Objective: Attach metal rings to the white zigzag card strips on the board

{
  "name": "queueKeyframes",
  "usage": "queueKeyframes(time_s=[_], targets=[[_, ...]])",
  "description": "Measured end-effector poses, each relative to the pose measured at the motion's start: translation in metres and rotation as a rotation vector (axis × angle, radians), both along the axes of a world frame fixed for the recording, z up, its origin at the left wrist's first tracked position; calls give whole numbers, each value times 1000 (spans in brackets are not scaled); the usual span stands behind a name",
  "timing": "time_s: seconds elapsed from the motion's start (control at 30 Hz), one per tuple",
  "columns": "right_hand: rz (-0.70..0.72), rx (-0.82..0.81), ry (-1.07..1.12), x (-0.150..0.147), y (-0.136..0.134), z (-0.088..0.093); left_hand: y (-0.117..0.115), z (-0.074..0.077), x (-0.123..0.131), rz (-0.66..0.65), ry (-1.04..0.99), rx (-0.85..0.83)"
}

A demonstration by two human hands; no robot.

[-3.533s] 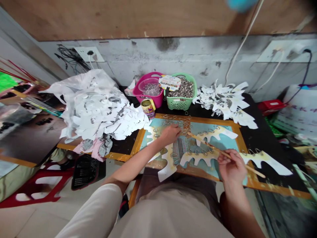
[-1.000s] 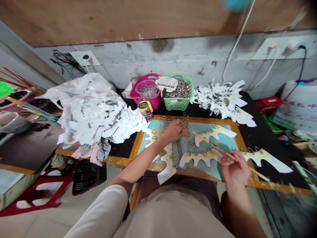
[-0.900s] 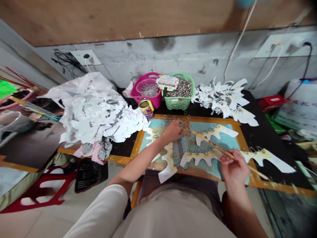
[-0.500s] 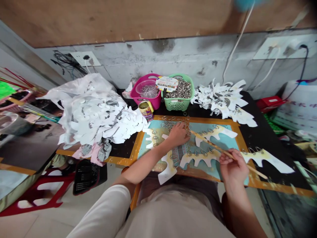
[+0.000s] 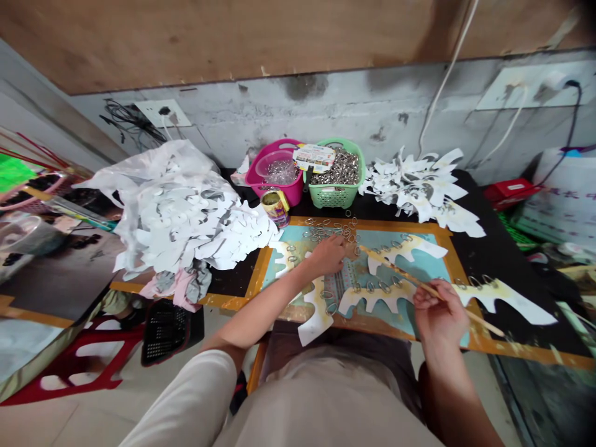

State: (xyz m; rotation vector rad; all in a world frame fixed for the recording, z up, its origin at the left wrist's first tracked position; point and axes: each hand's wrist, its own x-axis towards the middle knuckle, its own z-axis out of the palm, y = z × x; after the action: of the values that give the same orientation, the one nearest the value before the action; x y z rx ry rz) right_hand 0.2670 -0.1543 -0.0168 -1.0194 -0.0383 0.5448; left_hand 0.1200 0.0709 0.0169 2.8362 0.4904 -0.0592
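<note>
Left hand (image 5: 328, 256): fingers curled down among loose metal rings (image 5: 326, 231) on a painted board (image 5: 395, 225); whether they pinch one, I cannot tell.
Right hand (image 5: 440, 320): closed narrowly around a thin wooden stick (image 5: 410, 279), which points across the board.
Rings: scattered along the board's far side; probably light, stiff and slippery, best pinched by the rim.
Paper cutouts (image 5: 377, 302): white, toothed, lying on the board with rings along their edges; they look soft and tearable, so support the broad body.
Nearby: a green plastic basket (image 5: 335, 197) heaped with rings, beside a pink plastic tub (image 5: 291, 195).
</note>
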Motion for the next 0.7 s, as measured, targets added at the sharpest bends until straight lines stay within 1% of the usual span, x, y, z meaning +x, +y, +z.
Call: queueKeyframes(time_s=[0.07, 0.17, 0.27, 0.37, 0.5, 0.7], targets=[[-4, -4, -4, -1, 1, 0, 0, 5, -8, 2, 32, -34], [11, 3, -14, -2, 2, 1, 4, 9, -20, -7, 84, -131], [9, 7, -16, -2, 1, 1, 11, 10, -32, -31, 123, -244], [2, 5, -14, -2, 1, 1, 15, 7, -41, -37, 129, -302], [25, 19, -17, -4, 3, 1, 10, 5, -45, -30, 122, -304], [27, 18, -11, -5, 3, 4, 1, 5, -46, -1, 104, -245]])
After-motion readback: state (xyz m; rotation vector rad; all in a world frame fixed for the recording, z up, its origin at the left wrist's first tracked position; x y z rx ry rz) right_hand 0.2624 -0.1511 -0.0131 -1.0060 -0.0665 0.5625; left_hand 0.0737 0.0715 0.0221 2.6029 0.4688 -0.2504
